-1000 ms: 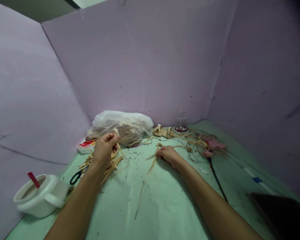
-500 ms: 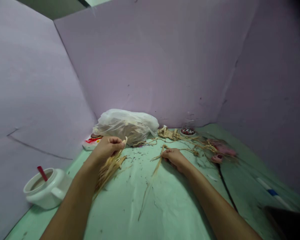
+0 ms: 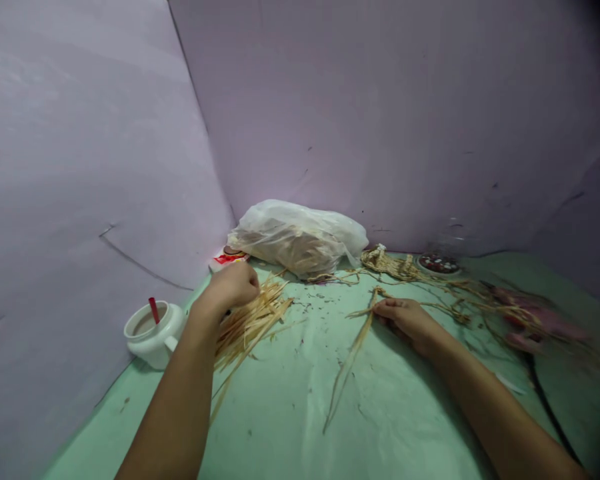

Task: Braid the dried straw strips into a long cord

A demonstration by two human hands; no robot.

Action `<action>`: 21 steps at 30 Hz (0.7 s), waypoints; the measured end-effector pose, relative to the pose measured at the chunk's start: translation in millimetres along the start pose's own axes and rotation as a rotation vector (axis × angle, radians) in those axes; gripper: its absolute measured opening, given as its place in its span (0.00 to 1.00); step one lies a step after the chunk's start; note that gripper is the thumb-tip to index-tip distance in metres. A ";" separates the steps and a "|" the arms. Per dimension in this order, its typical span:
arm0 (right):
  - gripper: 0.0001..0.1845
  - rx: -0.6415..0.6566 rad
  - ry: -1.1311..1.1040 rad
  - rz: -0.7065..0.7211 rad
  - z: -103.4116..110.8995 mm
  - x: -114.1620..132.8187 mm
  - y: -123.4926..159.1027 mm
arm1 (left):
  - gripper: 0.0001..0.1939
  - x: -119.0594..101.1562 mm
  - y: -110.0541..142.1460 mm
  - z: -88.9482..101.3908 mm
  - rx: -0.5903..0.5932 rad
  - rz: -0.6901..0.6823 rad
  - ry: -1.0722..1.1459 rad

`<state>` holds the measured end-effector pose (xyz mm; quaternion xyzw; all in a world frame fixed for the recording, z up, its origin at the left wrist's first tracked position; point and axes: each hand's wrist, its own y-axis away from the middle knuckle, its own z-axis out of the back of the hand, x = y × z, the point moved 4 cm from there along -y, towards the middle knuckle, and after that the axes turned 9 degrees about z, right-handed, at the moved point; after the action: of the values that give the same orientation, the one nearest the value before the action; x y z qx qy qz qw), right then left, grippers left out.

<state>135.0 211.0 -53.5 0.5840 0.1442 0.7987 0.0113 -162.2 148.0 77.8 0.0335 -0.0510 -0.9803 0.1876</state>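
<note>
My right hand (image 3: pixel 404 320) pinches a braid of dried plant fibre (image 3: pixel 375 296) at its woven end. Loose pale strands (image 3: pixel 353 352) trail from it down over the green table. My left hand (image 3: pixel 236 285) is closed above the left part of a pile of dried fibre strips (image 3: pixel 260 317). Its fingertips point down and away, so whatever they grip is hidden. A finished length of braided cord (image 3: pixel 443 308) lies beyond my right hand, leading toward a coiled woven bundle (image 3: pixel 390 265).
A white plastic bag (image 3: pixel 300 237) of brownish material lies against the back wall. At left stands a white pot (image 3: pixel 155 347) with a red stick (image 3: pixel 154 311). A glass jar (image 3: pixel 439 261) stands back right, near a blurred pink object (image 3: pixel 545 317) and a black cable (image 3: pixel 547 400).
The view has swung left, shifting everything rightward in the picture. My left hand, which showed a pale strip at its fingertips, has turned knuckles up over the pile. My right hand keeps its pinch.
</note>
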 end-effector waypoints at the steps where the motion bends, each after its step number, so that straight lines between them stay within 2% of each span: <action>1: 0.09 0.003 0.002 0.000 0.0 -0.1 0.1 | 0.07 -6.7 3.0 -6.0 0.044 -0.015 -0.030; 5: 0.09 0.003 -0.005 0.003 0.1 1.0 1.2 | 0.10 -20.6 6.0 -30.0 0.125 0.014 -0.112; 8: 0.08 -0.009 -0.013 0.001 0.3 1.8 1.5 | 0.13 -23.8 0.5 -42.7 0.180 0.023 -0.038; 14: 0.07 -0.004 -0.005 0.015 -0.1 4.7 2.9 | 0.18 -32.5 -7.0 -44.1 0.047 0.060 0.179; 21: 0.08 0.015 -0.003 0.006 0.1 4.9 3.8 | 0.03 -36.5 -16.8 -63.9 0.107 -0.006 0.355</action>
<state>134.2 208.4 -48.0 0.5858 0.1485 0.7967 0.0049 -129.1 171.5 14.2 0.2161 -0.0689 -0.9555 0.1887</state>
